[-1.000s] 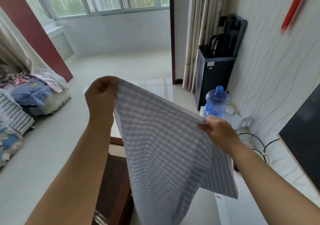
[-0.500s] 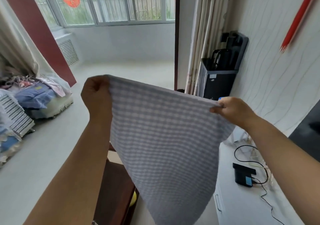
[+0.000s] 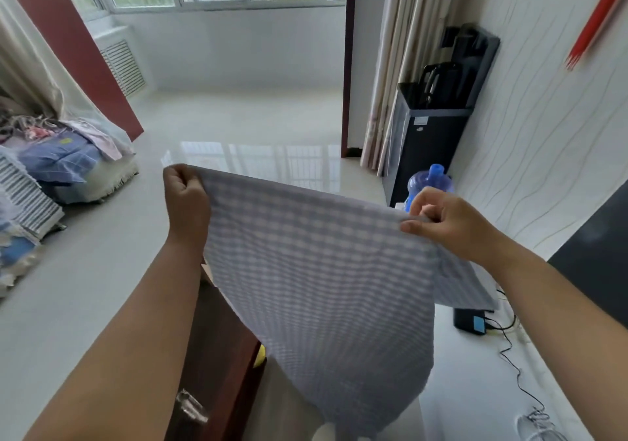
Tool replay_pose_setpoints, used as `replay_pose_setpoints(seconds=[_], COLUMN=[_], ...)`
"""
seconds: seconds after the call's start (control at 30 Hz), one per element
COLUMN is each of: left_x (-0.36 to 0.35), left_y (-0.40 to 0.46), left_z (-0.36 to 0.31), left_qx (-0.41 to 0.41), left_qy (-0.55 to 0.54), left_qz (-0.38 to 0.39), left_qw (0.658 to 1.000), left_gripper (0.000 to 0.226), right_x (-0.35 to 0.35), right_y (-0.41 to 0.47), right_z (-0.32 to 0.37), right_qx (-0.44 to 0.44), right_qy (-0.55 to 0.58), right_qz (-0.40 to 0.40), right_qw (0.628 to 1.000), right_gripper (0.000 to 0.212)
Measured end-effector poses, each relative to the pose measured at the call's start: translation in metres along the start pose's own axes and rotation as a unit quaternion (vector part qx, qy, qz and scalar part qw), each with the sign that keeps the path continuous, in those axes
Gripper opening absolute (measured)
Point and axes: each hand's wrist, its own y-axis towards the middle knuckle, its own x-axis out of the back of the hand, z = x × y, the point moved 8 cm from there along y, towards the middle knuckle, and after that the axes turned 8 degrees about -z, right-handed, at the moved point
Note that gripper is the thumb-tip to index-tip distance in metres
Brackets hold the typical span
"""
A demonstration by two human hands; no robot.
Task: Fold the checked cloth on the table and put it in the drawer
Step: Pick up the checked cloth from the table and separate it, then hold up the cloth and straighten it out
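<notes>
Both fists pinch the checked cloth by its top edge, left hand farther, right hand nearer, cloth hanging below.

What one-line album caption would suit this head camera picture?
Two hands, left hand and right hand, hold a checked cloth up by its top edge, letting it hang.

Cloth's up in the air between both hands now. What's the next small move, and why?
Probably bring the left hand across to the right hand, so the two top corners meet and the checked cloth halves. Each hand pinches a top corner, the top edge is stretched between them, and the cloth hangs as one open sheet clear of the white table, so no fold shows yet.
</notes>
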Motion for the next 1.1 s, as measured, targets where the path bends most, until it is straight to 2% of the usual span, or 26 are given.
replay_pose_setpoints(seconds=[0.4,0.5,0.63,0.73,0.83,0.93,1.03,1.1], left_x=[-0.013,-0.011,-0.007,-0.011,-0.015,-0.019,-0.021,-0.034], left_y=[-0.01,-0.011,-0.006,0.003,0.009,0.008,-0.005,-0.029], left_z=[0.038,0.04,0.032,0.029,0.029,0.034,0.03,0.009], left_qx=[0.044,0.035,0.021,0.021,-0.002,-0.009,-0.014,-0.056], left_qy=[0.07,0.068,0.056,0.072,0.122,0.183,0.248,0.267], left_qz=[0.037,0.029,0.005,0.014,0.032,0.054,0.05,0.052], left_qw=[0.996,0.997,0.998,0.997,0.992,0.982,0.967,0.961], left_gripper=[0.027,0.028,0.027,0.027,0.019,0.007,0.006,0.007], right_x=[-0.024,-0.029,-0.047,-0.064,-0.059,-0.052,-0.05,-0.05], right_y=[-0.007,-0.01,-0.017,-0.027,-0.024,-0.017,-0.007,0.002], right_z=[-0.019,-0.025,-0.037,-0.038,-0.038,-0.047,-0.053,-0.046], right_qx=[0.003,-0.028,-0.075,-0.088,-0.095,-0.146,-0.17,-0.168], right_qy=[-0.146,-0.083,-0.051,0.022,0.058,0.063,0.034,-0.001], right_qz=[0.001,0.028,0.115,0.141,0.081,0.022,-0.044,-0.088], right_qw=[0.989,0.996,0.989,0.986,0.991,0.987,0.984,0.982], right_gripper=[0.026,0.022,0.015,0.023,0.026,0.031,0.031,0.03])
